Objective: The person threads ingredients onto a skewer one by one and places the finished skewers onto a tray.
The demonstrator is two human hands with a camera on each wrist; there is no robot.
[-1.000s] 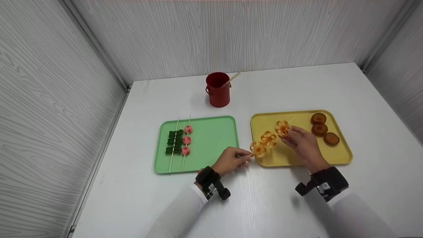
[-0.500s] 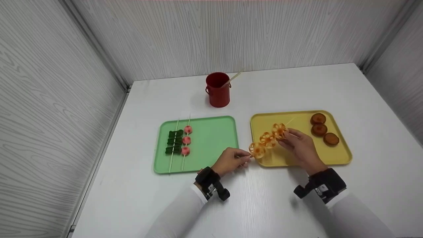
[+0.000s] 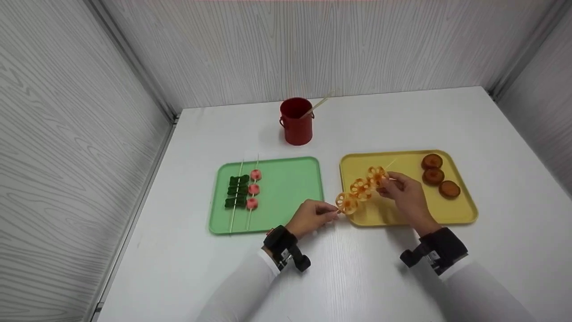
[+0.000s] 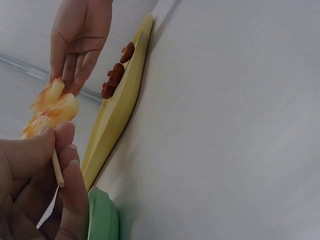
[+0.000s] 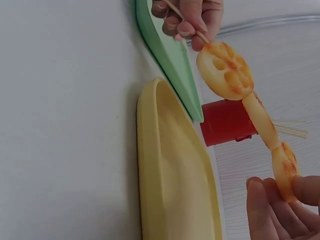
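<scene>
My left hand (image 3: pixel 311 218) pinches the lower end of a wooden skewer (image 4: pixel 58 169) between thumb and fingers. Three lotus root slices (image 3: pixel 360 189) are threaded along it, touching one another, and the skewer's thin tip sticks out beyond the top slice. My right hand (image 3: pixel 405 194) pinches that top lotus root slice (image 5: pixel 285 171) between thumb and fingertips. The skewer is held tilted in the air, over the left part of the yellow tray (image 3: pixel 384 221). In the left wrist view, the right hand's fingers touch the far end of the slices.
Three round brown pieces (image 3: pixel 433 176) lie at the yellow tray's right. On the green tray (image 3: pixel 290 179) rest a skewer of folded dark green pieces (image 3: pixel 237 191) and a skewer of pink pieces (image 3: pixel 254 189). A red bucket (image 3: pixel 298 129) with thin sticks stands behind.
My right hand has moved slightly down and left along the skewer with the top slice. The three slices now sit closer together. My left hand has stayed nearly still.
</scene>
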